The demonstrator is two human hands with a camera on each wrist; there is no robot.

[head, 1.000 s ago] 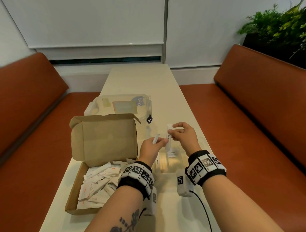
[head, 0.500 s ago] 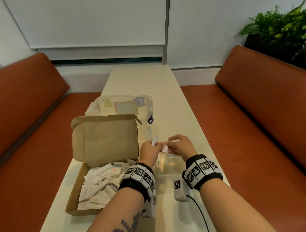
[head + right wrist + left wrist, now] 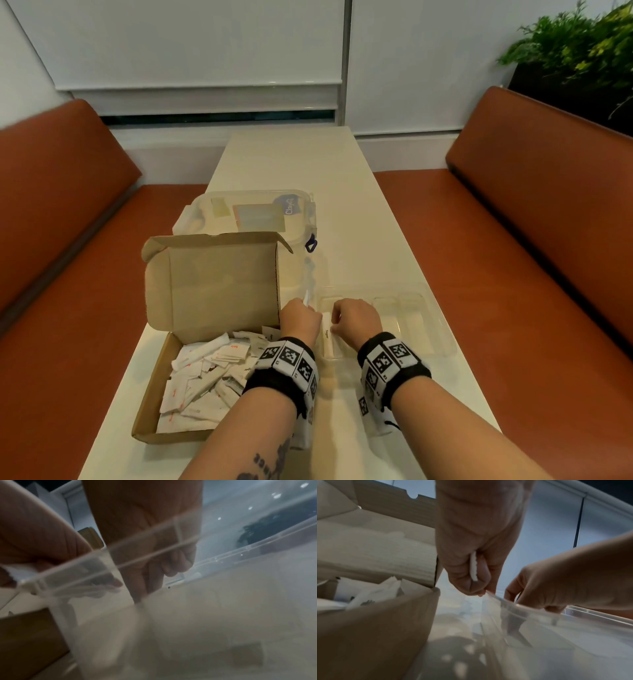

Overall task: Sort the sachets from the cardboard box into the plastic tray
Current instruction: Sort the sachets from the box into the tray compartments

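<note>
Change: both hands have dropped from mid-air to the tray rim since a second ago; the long sachet the right hand held upright now lies in the tray.
Head view: right hand (image 3: pixel 354 320), centre frame, fingers curled down over the stick sachet (image 3: pixel 327 337) in the leftmost compartment of the tray (image 3: pixel 442 342); whether they grip it or only touch it cannot be told.
Stick sachet: flat, long axis running up and down the frame, printed end towards the bottom.
Left hand (image 3: pixel 299 320): pinches a small sachet (image 3: pixel 306 297) whose tip pokes up above the knuckles.
Left wrist view: alone shows the serrated sachet edge (image 3: pixel 474 568) clamped between thumb and curled fingers, just above the tray rim.
Right wrist view: blurred, fingers (image 3: pixel 137 588) seen through the clear tray wall, pointing down.
Box (image 3: pixel 147 404): lower left, lid up, heaped with sachets (image 3: pixel 205 377).
</note>
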